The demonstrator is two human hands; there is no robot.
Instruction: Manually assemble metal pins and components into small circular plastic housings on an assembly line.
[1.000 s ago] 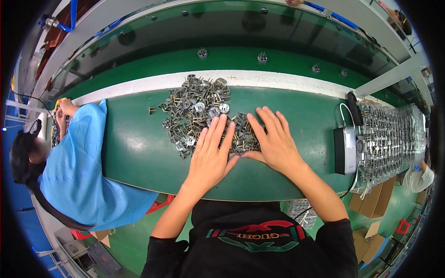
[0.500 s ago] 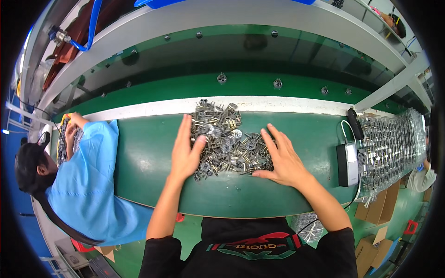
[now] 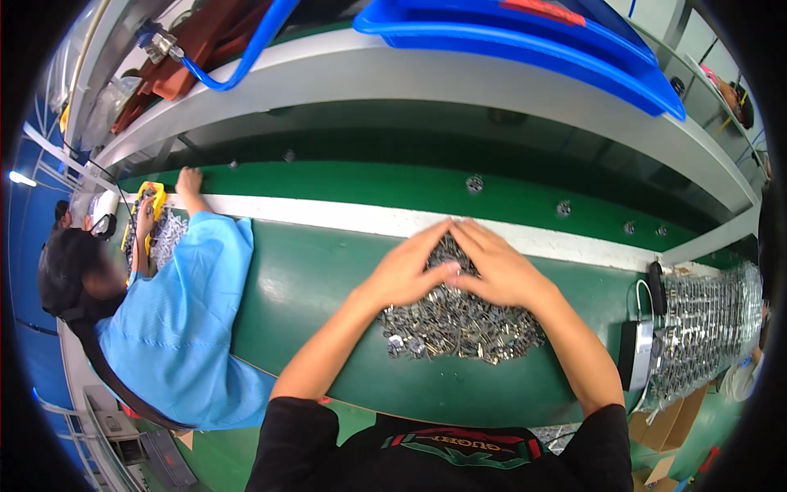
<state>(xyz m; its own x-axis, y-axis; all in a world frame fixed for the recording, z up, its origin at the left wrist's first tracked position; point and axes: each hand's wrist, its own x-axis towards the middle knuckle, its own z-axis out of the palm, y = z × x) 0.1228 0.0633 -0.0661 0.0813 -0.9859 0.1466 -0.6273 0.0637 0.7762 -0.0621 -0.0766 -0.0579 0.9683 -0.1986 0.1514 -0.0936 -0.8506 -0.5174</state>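
Note:
A broad heap of small metal parts with thin pins [image 3: 463, 332] lies loose on the green tabletop [image 3: 303, 287] in front of me. My left hand [image 3: 407, 271] and my right hand [image 3: 502, 269] arch over the heap's far end. Their fingers are stretched out, the fingertips meet near the white ledge, and the thumbs come together above the parts. Through the gap between the hands some parts show; those beneath the palms are hidden. Neither hand grips anything.
A green conveyor belt [image 3: 393, 176] beyond the white ledge carries a few round parts [image 3: 475, 184]. Overhead is a blue tray [image 3: 525, 37]. A small black-and-white device [image 3: 636, 354] stands right, beside stacked parts in clear plastic [image 3: 709, 328]. A person in blue [image 3: 176, 320] works at left.
My hands have moved from the heap's two sides to its far end, and their fingertips now meet. The heap has spread toward me. The view has shifted; the co-worker's hand now reaches toward the belt.

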